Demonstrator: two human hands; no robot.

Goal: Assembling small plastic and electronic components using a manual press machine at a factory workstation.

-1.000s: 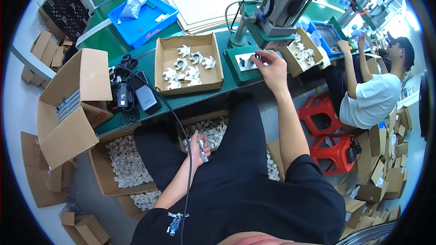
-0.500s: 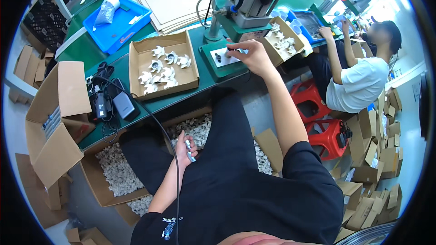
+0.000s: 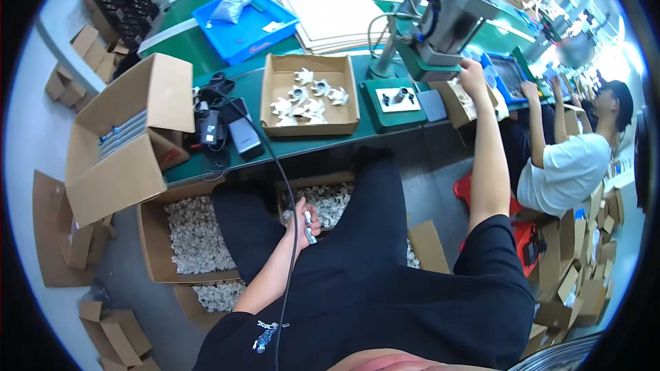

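Note:
My left hand rests by my thigh, fingers curled round small silvery metal cylinders. My right hand is raised beside the press head, above a small carton holding white parts; its fingertips are not clear. The green press fixture stands to the left of that hand, out of contact with it. On the fixture's pale plate a short dark metal piece sticks up. Left of it, an open carton contains several white finned impellers.
A blue tray with a bag and flat boards lie behind the impellers. Black adapters sit near the table edge; a black cable crosses my left forearm. Cartons of white parts surround my legs. A co-worker sits at right.
My right hand has left the fixture and moved right, to beside the press head over the small carton. My left hand keeps its grip on the cylinders. The whole view has shifted.

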